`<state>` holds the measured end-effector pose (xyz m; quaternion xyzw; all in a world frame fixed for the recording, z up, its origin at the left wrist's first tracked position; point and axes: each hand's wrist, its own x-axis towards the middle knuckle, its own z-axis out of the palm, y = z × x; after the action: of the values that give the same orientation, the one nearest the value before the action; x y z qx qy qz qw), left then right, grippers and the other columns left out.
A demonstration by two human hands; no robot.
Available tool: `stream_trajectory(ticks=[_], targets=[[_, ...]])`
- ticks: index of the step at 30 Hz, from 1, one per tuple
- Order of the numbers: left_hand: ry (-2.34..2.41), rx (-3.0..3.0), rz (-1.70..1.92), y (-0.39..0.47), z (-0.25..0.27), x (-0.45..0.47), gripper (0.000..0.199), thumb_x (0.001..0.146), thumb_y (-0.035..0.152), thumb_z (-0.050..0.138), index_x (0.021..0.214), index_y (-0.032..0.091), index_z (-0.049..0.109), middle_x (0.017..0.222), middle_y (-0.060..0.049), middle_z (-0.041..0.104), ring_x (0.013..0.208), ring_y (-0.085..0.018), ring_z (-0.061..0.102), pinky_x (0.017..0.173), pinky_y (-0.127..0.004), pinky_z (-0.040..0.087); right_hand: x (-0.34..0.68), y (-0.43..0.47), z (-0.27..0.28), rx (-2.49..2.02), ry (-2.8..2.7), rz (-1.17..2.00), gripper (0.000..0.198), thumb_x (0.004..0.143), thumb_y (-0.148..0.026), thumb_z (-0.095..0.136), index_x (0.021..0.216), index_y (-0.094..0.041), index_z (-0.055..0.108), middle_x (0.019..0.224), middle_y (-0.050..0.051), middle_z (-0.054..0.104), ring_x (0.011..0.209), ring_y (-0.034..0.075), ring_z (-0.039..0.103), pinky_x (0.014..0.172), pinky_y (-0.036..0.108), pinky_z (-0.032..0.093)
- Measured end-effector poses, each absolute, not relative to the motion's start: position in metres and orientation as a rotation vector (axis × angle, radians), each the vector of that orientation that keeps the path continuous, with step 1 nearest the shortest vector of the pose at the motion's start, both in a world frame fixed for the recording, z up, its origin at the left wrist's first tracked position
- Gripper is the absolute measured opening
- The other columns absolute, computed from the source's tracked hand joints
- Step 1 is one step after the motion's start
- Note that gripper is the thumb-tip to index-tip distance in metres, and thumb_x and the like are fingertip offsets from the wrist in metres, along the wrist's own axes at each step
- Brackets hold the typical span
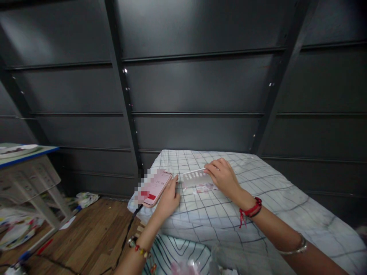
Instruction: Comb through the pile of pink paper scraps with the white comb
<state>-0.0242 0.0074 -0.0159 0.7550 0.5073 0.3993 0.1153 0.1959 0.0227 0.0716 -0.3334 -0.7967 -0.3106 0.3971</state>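
Observation:
My right hand (222,176) pinches the upper right edge of a thin greyish card (196,178), tilted up over the checked bedding. A row of pale, nail-like shapes runs across the card; I cannot make out exactly what they are. Below it lie small pinkish clear packets (205,188). My left hand (169,196) rests on the bedding to the left of the card, fingers stretched forward and apart from the thumb. A pink phone (157,187) with a timer-like display lies right beside it, partly blurred out.
White checked bedding (246,179) covers the bed against a dark panelled wall (197,88). A black cable (127,233) runs from the phone to the wooden floor. At left stands a blue-edged desk (43,152). Striped cloth (177,250) and a clear container (229,259) are near my lap.

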Motion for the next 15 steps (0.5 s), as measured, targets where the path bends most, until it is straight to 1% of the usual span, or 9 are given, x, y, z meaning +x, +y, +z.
stream_trajectory(ticks=[4,9,15], targets=[[1.475,2.213,1.137,0.008,-0.016,-0.024,0.065,0.068,0.003,0.037,0.132,0.005,0.028,0.131,-0.019,0.041,0.119,-0.024,0.042,0.103,-0.043,0.030,0.199,0.021,0.070,-0.861,-2.038,-0.771,0.016,0.084,-0.025,0.049,0.078,-0.017,0.061,0.071,0.005,0.057,0.072,0.018,0.041,0.064,0.030,0.033],[1.479,2.238,1.116,0.007,-0.014,-0.024,0.064,0.068,0.003,0.038,0.131,0.007,0.031,0.129,-0.016,0.044,0.120,-0.023,0.040,0.104,-0.043,0.029,0.214,0.020,0.069,-0.921,-2.039,-0.816,0.016,0.085,-0.025,0.048,0.080,-0.017,0.061,0.072,0.005,0.057,0.073,0.018,0.041,0.064,0.030,0.032],[1.486,2.244,1.099,0.005,-0.012,-0.024,0.062,0.068,0.003,0.038,0.130,0.009,0.033,0.129,-0.016,0.045,0.118,-0.023,0.043,0.102,-0.043,0.032,0.222,0.021,0.070,-0.952,-2.070,-0.773,0.017,0.085,-0.025,0.047,0.082,-0.017,0.061,0.072,0.006,0.057,0.074,0.018,0.042,0.065,0.031,0.032]])
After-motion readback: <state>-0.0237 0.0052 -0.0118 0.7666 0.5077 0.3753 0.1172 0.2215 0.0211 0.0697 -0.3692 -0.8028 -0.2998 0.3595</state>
